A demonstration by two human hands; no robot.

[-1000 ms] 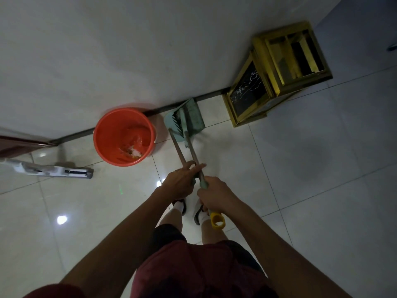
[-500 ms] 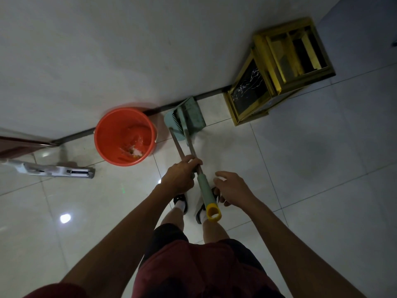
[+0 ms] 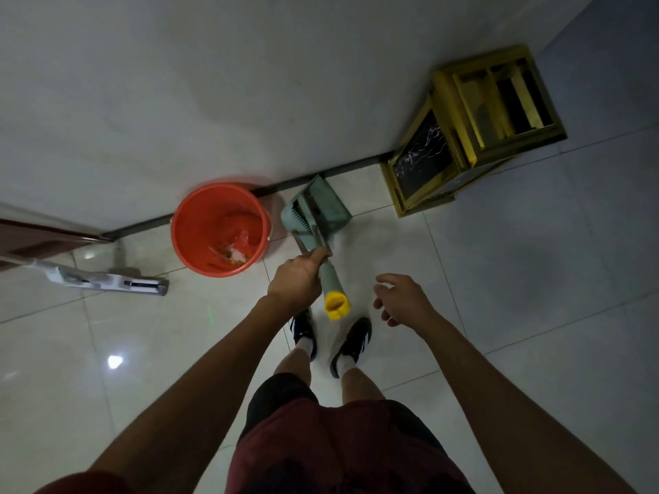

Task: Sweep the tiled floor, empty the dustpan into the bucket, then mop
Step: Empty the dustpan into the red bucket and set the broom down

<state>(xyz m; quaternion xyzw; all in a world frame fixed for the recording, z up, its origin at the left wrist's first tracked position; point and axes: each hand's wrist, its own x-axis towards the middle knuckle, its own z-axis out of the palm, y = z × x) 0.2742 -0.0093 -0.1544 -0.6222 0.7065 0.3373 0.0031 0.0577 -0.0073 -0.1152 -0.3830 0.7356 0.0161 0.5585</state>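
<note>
Left hand (image 3: 297,279) grips handles beside bucket (image 3: 185,240); right hand (image 3: 403,297) free

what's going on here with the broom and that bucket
A person stands by the wall, the left hand gripping the handles of a broom and green dustpan together. The right hand hangs open beside them, holding nothing. An orange bucket with some debris in it stands left of the dustpan, and a mop lies further left.
</note>
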